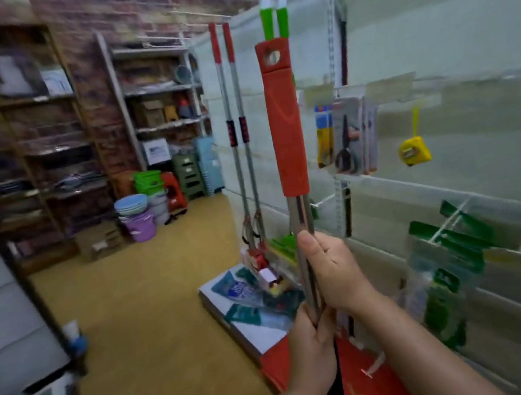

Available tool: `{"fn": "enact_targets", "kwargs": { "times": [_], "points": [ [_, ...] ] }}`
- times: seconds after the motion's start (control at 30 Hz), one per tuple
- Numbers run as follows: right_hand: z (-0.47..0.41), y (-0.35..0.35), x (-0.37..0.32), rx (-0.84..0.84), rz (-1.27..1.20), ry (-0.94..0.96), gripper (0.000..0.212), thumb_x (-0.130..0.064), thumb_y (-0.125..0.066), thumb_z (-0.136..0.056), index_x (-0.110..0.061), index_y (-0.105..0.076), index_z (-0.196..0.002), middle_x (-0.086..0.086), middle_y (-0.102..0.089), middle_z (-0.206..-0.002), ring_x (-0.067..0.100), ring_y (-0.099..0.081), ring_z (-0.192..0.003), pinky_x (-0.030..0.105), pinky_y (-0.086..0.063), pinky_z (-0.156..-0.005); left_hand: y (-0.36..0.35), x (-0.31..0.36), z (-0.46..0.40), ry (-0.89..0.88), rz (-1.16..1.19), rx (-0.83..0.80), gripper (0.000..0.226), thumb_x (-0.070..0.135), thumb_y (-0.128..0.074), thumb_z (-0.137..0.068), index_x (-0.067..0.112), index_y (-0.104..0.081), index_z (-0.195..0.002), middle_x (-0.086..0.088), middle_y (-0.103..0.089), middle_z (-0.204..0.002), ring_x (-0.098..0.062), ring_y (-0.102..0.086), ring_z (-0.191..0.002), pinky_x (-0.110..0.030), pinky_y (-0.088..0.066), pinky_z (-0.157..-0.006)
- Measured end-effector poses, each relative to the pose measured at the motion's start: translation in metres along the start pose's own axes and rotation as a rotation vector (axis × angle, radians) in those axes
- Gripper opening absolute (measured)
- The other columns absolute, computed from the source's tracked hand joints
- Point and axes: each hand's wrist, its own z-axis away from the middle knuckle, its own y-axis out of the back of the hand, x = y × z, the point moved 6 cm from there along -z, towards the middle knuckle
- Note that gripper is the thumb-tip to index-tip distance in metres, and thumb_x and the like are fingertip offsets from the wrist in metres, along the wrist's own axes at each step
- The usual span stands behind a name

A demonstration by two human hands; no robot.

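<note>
Up against the display wall (431,28) of a shop aisle, a person holds a mop (301,211) upright, dead centre in the view. The right hand (332,270) wraps the bare metal shaft a bit below the red grip (286,123), thumb lying up along the tube. The left hand (309,336) is curled round the shaft right under it, the two hands touching. A black collar (333,390) sits just below the left hand. The mop's bottom end is out of view, so no telling what's down there.

Handling-wise, best guess: a stiff, light, hollow tube, but long, so the top could swing and clip the two red mops (237,131) hanging to the left, or the tape measure (414,151) and scissors (345,144) on the pegs. The polished metal looks slippery. The rubbery red grip is probably the safer spot for the upper hand, with the lower one down by the collar.
</note>
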Motion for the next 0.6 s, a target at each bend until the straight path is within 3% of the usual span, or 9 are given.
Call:
{"fn": "enact_targets", "kwargs": {
  "times": [0.07,0.1,0.17,0.2,0.27,0.37,0.43,0.5,0.6],
  "points": [
    [-0.033,-0.035,-0.004,-0.036,-0.038,0.032,0.043,-0.048,-0.044,-0.087,-0.02,-0.04,-0.055,-0.011,-0.046,-0.041,0.001,-0.044,-0.041,0.013,-0.034,-0.045,0.039,0.003,-0.029,-0.045,-0.007,0.027,0.025,0.034,-0.049,-0.091,0.01,-0.058,-0.092,0.007,-0.058,-0.07,0.004,-0.056,-0.059,-0.012,-0.038,-0.053],
    [-0.049,-0.052,-0.007,-0.047,-0.06,0.046,0.049,-0.055,-0.046,-0.084,-0.015,-0.041,-0.056,-0.008,-0.046,-0.045,0.006,-0.045,-0.043,0.022,-0.039,-0.047,0.057,0.004,-0.043,-0.062,-0.009,0.05,0.027,0.035,-0.049,-0.091,0.01,-0.058,-0.089,0.007,-0.057,-0.066,0.002,-0.055,-0.057,-0.013,-0.038,-0.052],
    [-0.081,-0.084,-0.009,-0.081,-0.09,0.064,0.074,-0.076,-0.043,-0.073,-0.003,-0.045,-0.063,0.016,-0.047,-0.056,0.034,-0.05,-0.052,0.043,-0.045,-0.053,0.089,0.01,-0.07,-0.08,-0.015,0.083,0.023,0.034,-0.048,-0.091,0.017,-0.054,-0.076,0.004,-0.052,-0.058,-0.001,-0.05,-0.05,-0.015,-0.034,-0.049],
    [-0.097,-0.098,-0.008,-0.093,-0.088,0.071,0.082,-0.082,-0.04,-0.069,-0.001,-0.046,-0.066,0.022,-0.046,-0.06,0.039,-0.05,-0.055,0.049,-0.045,-0.055,0.104,0.012,-0.084,-0.096,-0.017,0.103,0.023,0.033,-0.048,-0.091,0.02,-0.051,-0.073,0.004,-0.05,-0.056,-0.001,-0.047,-0.047,-0.016,-0.032,-0.048],
    [-0.128,-0.12,-0.009,-0.108,-0.082,0.087,0.079,-0.084,-0.038,-0.066,-0.006,-0.047,-0.067,0.019,-0.046,-0.063,0.038,-0.05,-0.058,0.052,-0.046,-0.058,0.131,0.016,-0.112,-0.132,-0.038,0.143,0.027,0.033,-0.048,-0.092,0.02,-0.048,-0.068,0.005,-0.048,-0.054,-0.003,-0.045,-0.047,-0.018,-0.032,-0.048],
    [-0.175,-0.148,-0.008,-0.134,-0.079,0.091,0.06,-0.074,-0.039,-0.075,-0.015,-0.045,-0.064,0.011,-0.045,-0.061,0.026,-0.05,-0.057,0.046,-0.045,-0.059,0.166,0.019,-0.159,-0.142,-0.08,0.175,0.032,0.035,-0.047,-0.092,0.016,-0.048,-0.066,-0.004,-0.05,-0.055,-0.009,-0.049,-0.048,-0.02,-0.038,-0.052],
    [-0.207,-0.163,-0.006,-0.131,-0.079,0.129,0.05,-0.062,-0.038,-0.083,-0.018,-0.039,-0.058,0.001,-0.039,-0.055,0.002,-0.042,-0.048,0.028,-0.036,-0.05,0.184,0.02,-0.194,-0.149,-0.073,0.183,0.034,0.042,-0.047,-0.089,0.015,-0.049,-0.068,-0.005,-0.051,-0.056,-0.011,-0.053,-0.05,-0.022,-0.04,-0.054],
    [-0.242,-0.179,0.0,-0.131,-0.074,0.15,0.043,-0.043,-0.04,-0.091,-0.019,-0.034,-0.056,-0.005,-0.032,-0.053,-0.001,-0.037,-0.041,0.014,-0.029,-0.046,0.202,0.021,-0.23,-0.164,-0.09,0.202,0.041,0.054,-0.045,-0.08,0.015,-0.049,-0.068,-0.006,-0.051,-0.057,-0.017,-0.052,-0.055,-0.028,-0.039,-0.059],
    [-0.297,-0.204,0.018,-0.11,-0.084,0.162,0.044,-0.036,-0.042,-0.094,-0.02,-0.034,-0.055,-0.006,-0.031,-0.052,0.001,-0.035,-0.04,0.015,-0.027,-0.046,0.224,0.017,-0.291,-0.172,-0.107,0.224,0.048,0.061,-0.043,-0.071,0.014,-0.048,-0.063,0.002,-0.05,-0.046,-0.014,-0.052,-0.049,-0.029,-0.042,-0.059]
  ]
}}
